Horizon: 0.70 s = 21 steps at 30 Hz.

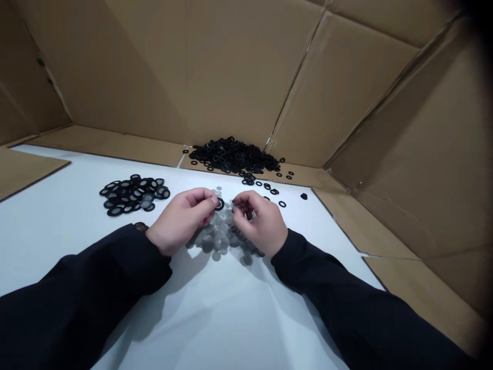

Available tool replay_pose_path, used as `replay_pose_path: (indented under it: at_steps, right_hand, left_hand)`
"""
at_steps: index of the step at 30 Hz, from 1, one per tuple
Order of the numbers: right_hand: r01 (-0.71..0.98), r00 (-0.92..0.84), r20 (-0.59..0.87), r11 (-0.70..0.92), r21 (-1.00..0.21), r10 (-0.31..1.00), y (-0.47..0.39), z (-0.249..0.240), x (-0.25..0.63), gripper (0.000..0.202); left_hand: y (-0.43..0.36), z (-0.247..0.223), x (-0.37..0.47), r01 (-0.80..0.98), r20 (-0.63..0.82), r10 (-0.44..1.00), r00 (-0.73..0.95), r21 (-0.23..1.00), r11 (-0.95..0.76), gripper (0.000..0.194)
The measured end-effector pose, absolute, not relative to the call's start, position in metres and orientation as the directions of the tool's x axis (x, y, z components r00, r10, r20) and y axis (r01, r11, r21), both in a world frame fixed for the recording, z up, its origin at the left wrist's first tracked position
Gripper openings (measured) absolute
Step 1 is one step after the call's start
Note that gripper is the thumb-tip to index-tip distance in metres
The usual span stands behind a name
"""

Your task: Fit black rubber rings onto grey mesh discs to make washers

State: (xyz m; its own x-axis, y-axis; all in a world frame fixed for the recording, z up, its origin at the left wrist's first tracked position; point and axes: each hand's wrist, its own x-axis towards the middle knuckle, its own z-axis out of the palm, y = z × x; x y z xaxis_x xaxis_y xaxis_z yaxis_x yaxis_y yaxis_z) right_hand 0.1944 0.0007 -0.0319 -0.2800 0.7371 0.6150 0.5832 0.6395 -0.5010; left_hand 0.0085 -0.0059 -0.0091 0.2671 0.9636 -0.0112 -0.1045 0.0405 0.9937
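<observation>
1. Black and slim, the ring (222, 204) I am watching is circular, with a pale centre showing through it.
2. It stands on edge, its face turned broadly toward my camera; the axis through its hole points roughly at me.
3. I see it pinched between thumb and fingers of the left hand (188, 213), above a heap of translucent grey discs (216, 239).
4. The right hand (262, 221) is curled narrow just beside it; I cannot tell whether it grips anything.
5. My view shows a white bench (215, 313) edged with cardboard strips and enclosed by brown cardboard walls (246, 67).
6. Disc-filled black rings (134, 194) lie piled at left; a black ring heap (234, 156) sits against the back wall.
</observation>
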Motion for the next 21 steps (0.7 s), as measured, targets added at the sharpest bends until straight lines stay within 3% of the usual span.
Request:
replay_pose_path:
  at_steps: [4, 9, 12, 15, 21]
  right_hand:
    - [0.548, -0.34, 0.543, 0.631, -0.549, 0.768, 0.002, -0.033, 0.196, 0.02]
    - [0.46, -0.406, 0.526, 0.664, -0.589, 0.747, -0.001, -0.03, 0.193, 0.014]
    - [0.386, -0.267, 0.471, 0.541, -0.747, 0.841, -0.008, -0.025, 0.188, 0.011]
    - [0.229, -0.206, 0.297, 0.341, -0.912, 0.932, -0.017, -0.02, 0.181, 0.014]
    - [0.131, -0.155, 0.215, 0.236, -0.963, 0.964, -0.023, -0.015, 0.173, 0.008]
  left_hand:
    - [-0.006, -0.01, 0.008, -0.085, 0.023, 0.978, 0.208, 0.996, -0.006, 0.016]
    - [-0.01, -0.007, 0.008, -0.01, 0.084, 0.978, 0.19, 0.996, -0.084, 0.017]
    - [-0.012, -0.005, 0.008, 0.002, 0.117, 0.971, 0.21, 0.993, -0.12, 0.016]
    - [-0.014, -0.005, 0.009, -0.008, 0.131, 0.963, 0.237, 0.991, -0.133, 0.015]
    - [-0.016, -0.006, 0.009, -0.003, 0.142, 0.944, 0.299, 0.989, -0.148, 0.017]
